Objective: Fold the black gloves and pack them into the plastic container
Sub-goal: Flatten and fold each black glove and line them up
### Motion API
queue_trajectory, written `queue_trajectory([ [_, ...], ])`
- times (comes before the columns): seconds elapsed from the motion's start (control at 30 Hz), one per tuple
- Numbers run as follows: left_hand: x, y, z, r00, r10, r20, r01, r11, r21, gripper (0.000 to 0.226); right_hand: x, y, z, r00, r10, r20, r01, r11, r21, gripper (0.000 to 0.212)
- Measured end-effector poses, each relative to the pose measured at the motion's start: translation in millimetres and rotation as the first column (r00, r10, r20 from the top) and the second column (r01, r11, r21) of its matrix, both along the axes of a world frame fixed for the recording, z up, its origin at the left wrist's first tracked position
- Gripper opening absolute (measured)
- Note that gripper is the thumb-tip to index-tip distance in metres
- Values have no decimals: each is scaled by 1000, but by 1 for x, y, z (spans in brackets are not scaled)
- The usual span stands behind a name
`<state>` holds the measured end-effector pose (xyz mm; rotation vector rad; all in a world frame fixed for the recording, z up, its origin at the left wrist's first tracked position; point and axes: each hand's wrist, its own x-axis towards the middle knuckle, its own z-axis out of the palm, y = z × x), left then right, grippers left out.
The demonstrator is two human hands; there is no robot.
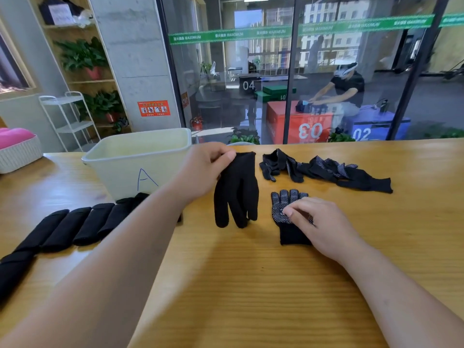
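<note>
Wooden table [251,285] bears plastic container [125,169], folded gloves [75,227] left of the left hand's [203,169] grip; dotted glove [283,204], glove heap [326,172] right.

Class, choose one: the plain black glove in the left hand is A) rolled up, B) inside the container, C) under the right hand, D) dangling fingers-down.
D: the left hand pinches the plain glove by its cuff, and the glove's fingers hang downward.
</note>
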<state>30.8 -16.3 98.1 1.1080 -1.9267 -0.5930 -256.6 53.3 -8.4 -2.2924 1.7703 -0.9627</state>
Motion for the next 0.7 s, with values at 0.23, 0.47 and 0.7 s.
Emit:
queue_trajectory([
  [0.23,-3,-20,29,963,267,-48,-270,925,-267,14,-2,-3,-7,997,-26,66,27,1000,-13,38],
  [0.47,-4,12,-26,978,77,194,-5,937,-349,11,-1,-3,-5,996,-38,77,42,998,-48,22],
  [0.7,5,32,-108,876,-167,452,236,966,-100,31,8,-5,-6,998,-28,47,30,999,-41,27],
])
